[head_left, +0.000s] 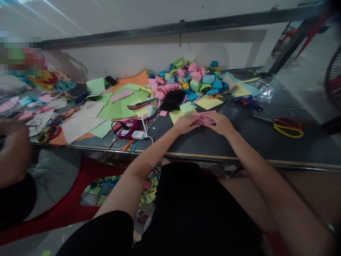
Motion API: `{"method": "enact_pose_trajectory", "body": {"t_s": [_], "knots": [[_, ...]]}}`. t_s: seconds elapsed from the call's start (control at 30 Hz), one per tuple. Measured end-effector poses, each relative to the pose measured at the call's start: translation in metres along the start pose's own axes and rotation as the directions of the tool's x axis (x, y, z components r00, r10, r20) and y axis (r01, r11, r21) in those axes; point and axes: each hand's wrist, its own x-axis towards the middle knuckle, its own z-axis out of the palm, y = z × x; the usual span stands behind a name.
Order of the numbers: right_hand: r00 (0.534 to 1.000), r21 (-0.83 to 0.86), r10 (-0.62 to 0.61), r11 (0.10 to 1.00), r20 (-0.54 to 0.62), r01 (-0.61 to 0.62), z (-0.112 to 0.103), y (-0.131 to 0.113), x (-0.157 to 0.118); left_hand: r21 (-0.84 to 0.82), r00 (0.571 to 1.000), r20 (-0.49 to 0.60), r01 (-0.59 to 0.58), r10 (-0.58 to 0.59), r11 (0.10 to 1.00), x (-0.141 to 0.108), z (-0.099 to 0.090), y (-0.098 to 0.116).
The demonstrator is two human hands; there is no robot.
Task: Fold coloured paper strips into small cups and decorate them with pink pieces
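Observation:
A piece of pink paper (204, 117) lies between my two hands over the dark table, near its front edge. My left hand (185, 123) grips the paper's left end with fingers bent round it. At the right end, my right hand (220, 123) has its fingers closed on the same paper. Its underside and the fingertips are partly hidden. Just behind my left hand sits a light green folded paper piece (187, 108) on yellow paper (174, 116).
Colourful folded paper pieces (195, 76) are heaped against the wall. Red-and-yellow scissors (288, 127) and a purple glue gun (247, 102) lie to the right. A purple power strip (128, 129), a utility knife (142, 104) and coloured sheets (122, 103) lie left. Another person's arm (14, 153) is far left.

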Motion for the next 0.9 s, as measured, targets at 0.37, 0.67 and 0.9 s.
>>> {"method": "enact_pose_trajectory", "body": {"t_s": [0.37, 0.67, 0.9], "knots": [[0.999, -0.001, 0.026, 1.0, 0.03, -0.026, -0.001, -0.003, 0.002, 0.133, 0.996, -0.039, -0.075, 0.081, 0.988, 0.006, -0.005, 0.008], [0.994, 0.07, -0.054, 0.996, 0.098, 0.047, 0.0, 0.002, 0.001, 0.045, 0.995, -0.091, -0.028, 0.032, 0.999, 0.004, 0.001, 0.005], [0.993, 0.151, 0.106, 0.982, 0.054, -0.113, 0.004, 0.011, 0.005, -0.165, 1.0, -0.009, 0.009, -0.01, 0.986, 0.008, 0.008, -0.011]]}}
